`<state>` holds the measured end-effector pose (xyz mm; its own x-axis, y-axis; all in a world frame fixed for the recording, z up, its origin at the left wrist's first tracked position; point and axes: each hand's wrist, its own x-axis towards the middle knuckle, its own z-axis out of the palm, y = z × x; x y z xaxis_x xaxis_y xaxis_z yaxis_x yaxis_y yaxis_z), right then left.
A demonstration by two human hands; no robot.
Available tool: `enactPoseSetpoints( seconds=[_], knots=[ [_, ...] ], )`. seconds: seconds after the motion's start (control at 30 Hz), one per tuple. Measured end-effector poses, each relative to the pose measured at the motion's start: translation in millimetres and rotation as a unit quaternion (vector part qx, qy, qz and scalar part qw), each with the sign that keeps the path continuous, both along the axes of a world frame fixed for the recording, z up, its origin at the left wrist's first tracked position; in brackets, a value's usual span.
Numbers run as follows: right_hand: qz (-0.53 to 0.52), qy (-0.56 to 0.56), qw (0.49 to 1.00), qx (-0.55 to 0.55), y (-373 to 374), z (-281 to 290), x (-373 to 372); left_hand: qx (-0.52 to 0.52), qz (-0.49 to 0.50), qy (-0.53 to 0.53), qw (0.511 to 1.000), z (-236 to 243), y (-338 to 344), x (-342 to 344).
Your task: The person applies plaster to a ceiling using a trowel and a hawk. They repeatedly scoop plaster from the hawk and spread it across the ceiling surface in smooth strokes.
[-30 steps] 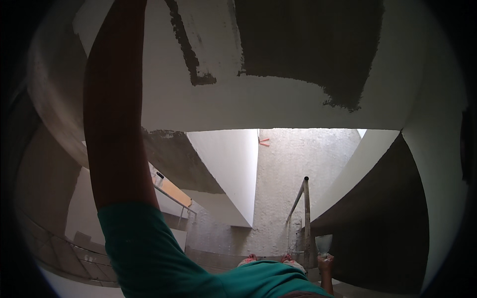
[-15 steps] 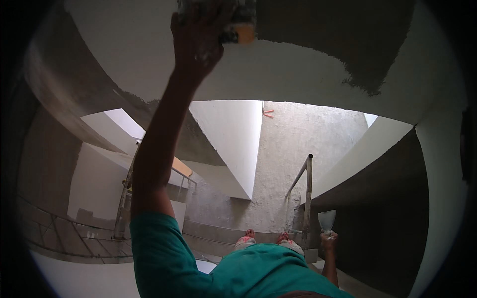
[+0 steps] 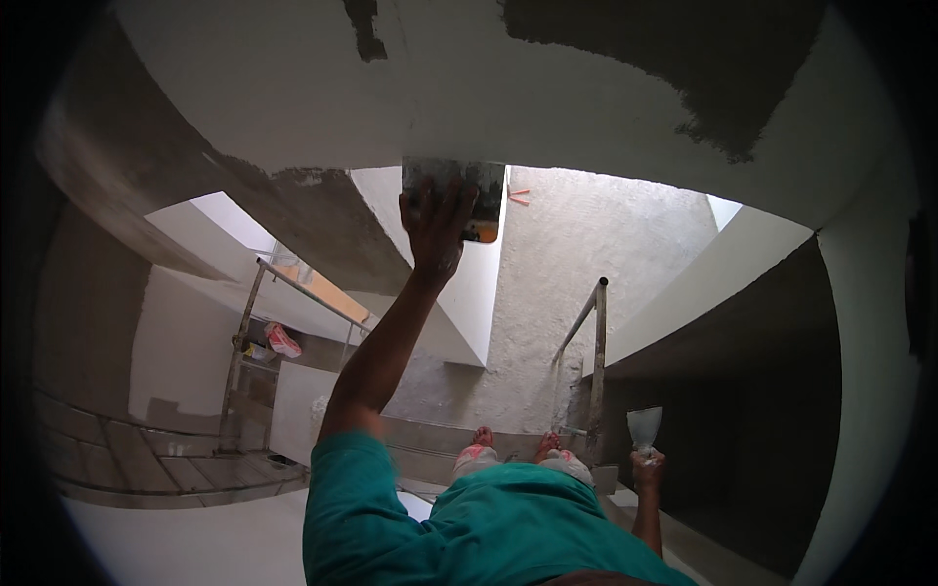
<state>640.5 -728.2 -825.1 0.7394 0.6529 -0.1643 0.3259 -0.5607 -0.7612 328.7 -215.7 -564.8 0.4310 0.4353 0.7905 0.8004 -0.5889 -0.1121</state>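
Observation:
My left arm reaches up and forward. At its end my left hand (image 3: pixel 436 232) is closed on a plastering trowel (image 3: pixel 491 190), a broad smeared blade with an orange patch at one corner. The trowel's far edge lies at the lower border of the white-coated overhead surface (image 3: pixel 586 122); whether it touches cannot be told. Bare grey areas show in that coating: a large patch (image 3: pixel 684 59) at the upper right and a small strip (image 3: pixel 366 31) at the top. Low on the right, my right hand (image 3: pixel 646 467) grips a putty knife (image 3: pixel 644 426), blade upward, whitish residue on the fingers.
A metal pipe rail (image 3: pixel 600 361) rises just right of my feet. Scaffold framing (image 3: pixel 244 361) stands at the left, with a pink-and-white bag (image 3: pixel 283 339) near it. Grey unfinished wall (image 3: pixel 723 469) fills the lower right. Rough pale ground (image 3: pixel 606 234) lies far below.
My left hand and the trowel have come down from the top to the lower border of the coated surface. A small bare strip now shows where they were. The right hand stays nearly still.

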Motion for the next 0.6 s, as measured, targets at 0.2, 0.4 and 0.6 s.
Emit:
enactPoseSetpoints(
  seconds=[0.2, 0.4, 0.6],
  knots=[
    [-0.023, 0.067, 0.995, 0.07, 4, -31, 6, 0.05, -0.011, 0.021, 0.998, 163, -30, -19],
    [0.015, 0.05, 0.995, 0.081, 28, -59, 4, 0.351, -0.063, 0.03, 0.934, 459, 59, -19],
    [0.0, 0.06, 0.995, 0.077, 17, -51, -12, 0.294, 0.048, -0.014, 0.955, 593, 50, 30]
  ],
)
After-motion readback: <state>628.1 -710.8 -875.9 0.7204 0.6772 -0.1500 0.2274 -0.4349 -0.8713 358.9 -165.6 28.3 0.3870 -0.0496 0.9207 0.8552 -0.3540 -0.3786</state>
